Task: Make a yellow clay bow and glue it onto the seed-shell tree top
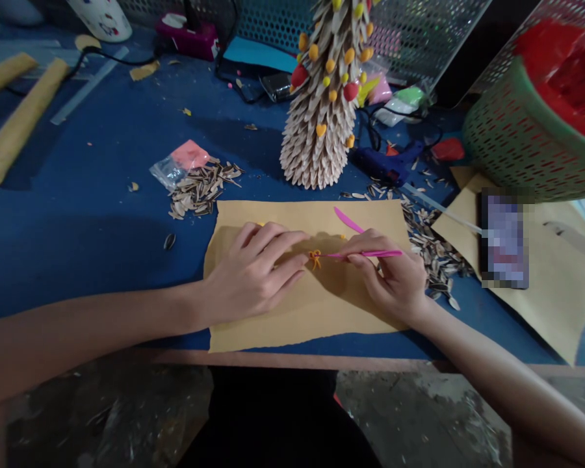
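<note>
My right hand (392,276) pinches a thin pink modelling tool (381,253), its tip pointing left. That tip touches a small orange clay bow (314,259) lying on a sheet of brown paper (273,331). Flat on the same paper, my left hand (258,270) has its fingers stretched out, the fingertips close to the bow's left side. A second pink tool, a plastic knife (347,220), lies just beyond my right hand, partly hidden by it. Behind the paper stands a cone tree (316,140) covered in seed shells, dotted with orange, red and yellow clay pieces.
Sunflower seed shells lie in piles left (202,192) and right (436,260) of the paper. A blue glue gun (390,162), a phone (504,240) and a green basket (531,143) with red contents are at right. Cardboard strips (24,123) lie far left.
</note>
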Motion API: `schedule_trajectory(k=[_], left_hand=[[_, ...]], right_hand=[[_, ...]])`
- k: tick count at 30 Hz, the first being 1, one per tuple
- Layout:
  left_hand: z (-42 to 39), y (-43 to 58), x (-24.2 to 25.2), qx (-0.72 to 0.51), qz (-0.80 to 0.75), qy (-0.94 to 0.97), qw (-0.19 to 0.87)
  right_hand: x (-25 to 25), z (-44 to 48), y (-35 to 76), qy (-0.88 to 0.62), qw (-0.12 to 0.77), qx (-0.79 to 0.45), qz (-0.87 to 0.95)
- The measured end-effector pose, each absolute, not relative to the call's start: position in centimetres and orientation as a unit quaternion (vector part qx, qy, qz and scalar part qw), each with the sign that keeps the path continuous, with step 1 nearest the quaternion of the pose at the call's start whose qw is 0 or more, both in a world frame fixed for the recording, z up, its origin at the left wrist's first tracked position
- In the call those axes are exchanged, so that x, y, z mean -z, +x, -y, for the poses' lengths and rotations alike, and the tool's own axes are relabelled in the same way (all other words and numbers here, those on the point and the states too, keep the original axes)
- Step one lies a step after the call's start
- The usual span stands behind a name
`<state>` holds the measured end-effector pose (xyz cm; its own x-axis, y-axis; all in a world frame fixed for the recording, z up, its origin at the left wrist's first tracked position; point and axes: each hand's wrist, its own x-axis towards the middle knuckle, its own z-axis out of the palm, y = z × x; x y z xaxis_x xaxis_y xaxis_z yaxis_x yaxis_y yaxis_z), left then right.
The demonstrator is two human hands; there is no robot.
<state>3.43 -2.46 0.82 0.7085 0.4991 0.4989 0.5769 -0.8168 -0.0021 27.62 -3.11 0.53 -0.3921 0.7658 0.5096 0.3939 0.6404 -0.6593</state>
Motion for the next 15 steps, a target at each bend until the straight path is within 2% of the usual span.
schedule_trajectory(k=[15], left_hand=[[2.44, 3.38, -0.58, 0.251, 0.291, -0.920, 0.077]], right_hand=[[-0.63, 2.85, 27.41, -0.336, 0.429, -0.187, 0.817]])
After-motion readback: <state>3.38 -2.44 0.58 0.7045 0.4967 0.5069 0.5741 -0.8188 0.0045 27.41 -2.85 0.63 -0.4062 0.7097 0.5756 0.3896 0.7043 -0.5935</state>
